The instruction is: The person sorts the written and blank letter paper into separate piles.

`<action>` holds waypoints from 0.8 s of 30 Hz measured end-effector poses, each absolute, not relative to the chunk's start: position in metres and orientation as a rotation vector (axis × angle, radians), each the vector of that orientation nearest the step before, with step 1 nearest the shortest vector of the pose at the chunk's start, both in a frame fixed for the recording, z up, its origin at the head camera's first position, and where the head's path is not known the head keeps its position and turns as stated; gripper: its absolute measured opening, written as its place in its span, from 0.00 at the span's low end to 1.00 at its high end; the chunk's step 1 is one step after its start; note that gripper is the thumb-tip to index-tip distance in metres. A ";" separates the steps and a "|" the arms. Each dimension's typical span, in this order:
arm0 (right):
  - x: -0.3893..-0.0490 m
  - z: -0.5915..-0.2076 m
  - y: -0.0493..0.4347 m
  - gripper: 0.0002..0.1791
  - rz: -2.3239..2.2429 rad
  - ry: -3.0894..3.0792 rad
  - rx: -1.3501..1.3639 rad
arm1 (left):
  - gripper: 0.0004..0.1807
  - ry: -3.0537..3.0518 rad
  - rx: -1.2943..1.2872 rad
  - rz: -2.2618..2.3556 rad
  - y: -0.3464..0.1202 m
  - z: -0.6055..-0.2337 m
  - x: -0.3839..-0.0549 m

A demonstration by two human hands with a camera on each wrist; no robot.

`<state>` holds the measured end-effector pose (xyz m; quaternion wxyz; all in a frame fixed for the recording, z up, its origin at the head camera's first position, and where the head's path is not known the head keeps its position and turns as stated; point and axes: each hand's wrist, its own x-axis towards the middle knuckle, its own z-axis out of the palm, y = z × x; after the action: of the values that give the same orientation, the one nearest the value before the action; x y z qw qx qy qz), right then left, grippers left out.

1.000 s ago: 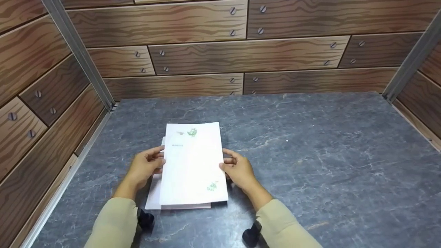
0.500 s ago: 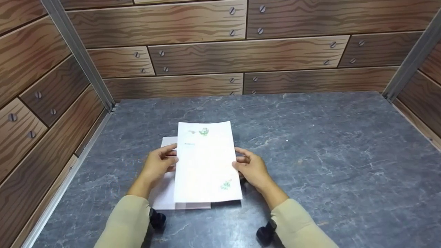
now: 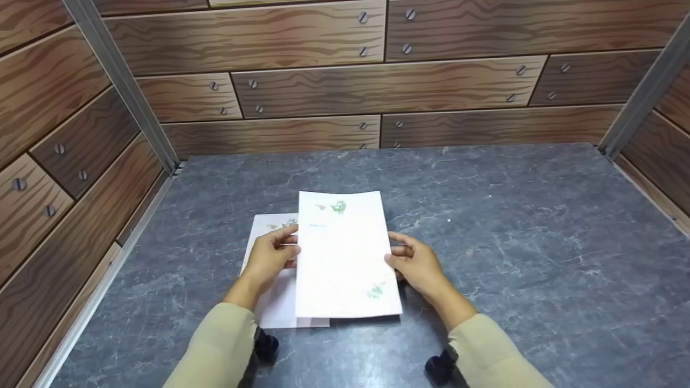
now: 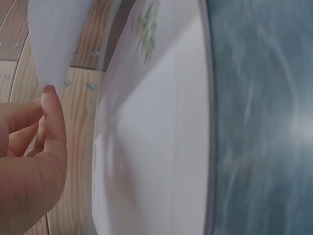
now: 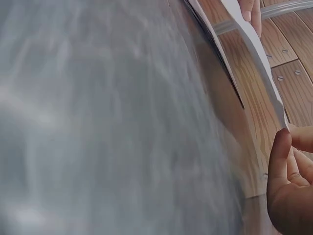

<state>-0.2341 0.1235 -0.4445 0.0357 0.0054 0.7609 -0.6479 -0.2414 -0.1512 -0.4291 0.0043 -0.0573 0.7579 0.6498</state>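
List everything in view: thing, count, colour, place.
marbled tabletop: 1, grey, lower view
rectangular paper sheet with green plant print: 1, white, held above the tabletop
rectangular flower-printed paper: 1 (sheet or stack), pale, on tabletop, partly hidden
wood-plank-patterned walls: 3, brown, back, left, right
metal corner posts: 2, grey, back corners
rounded devices: 2, black, wrists
fabric sleeves: 2, beige, forearms
left hand: 1, bare, sheet's left edge
right hand: 1, bare, sheet's right edge

Grey marbled tabletop [image 3: 539, 258], white printed paper [image 3: 277, 304] lying flat
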 end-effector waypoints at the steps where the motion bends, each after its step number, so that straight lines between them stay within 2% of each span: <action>1: -0.234 -0.444 0.126 0.28 -1.984 2.340 0.023 | 0.26 2.377 -0.175 2.027 -0.149 -0.429 -0.241; 24: -0.228 -0.442 0.170 0.29 -1.874 2.407 0.049 | 0.26 2.338 -0.124 2.003 -0.102 -0.435 -0.244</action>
<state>-0.2285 0.1703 -0.4419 0.0451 0.0159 0.7882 -0.6136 -0.2439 -0.1023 -0.4346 0.0301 -0.0403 0.7584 0.6498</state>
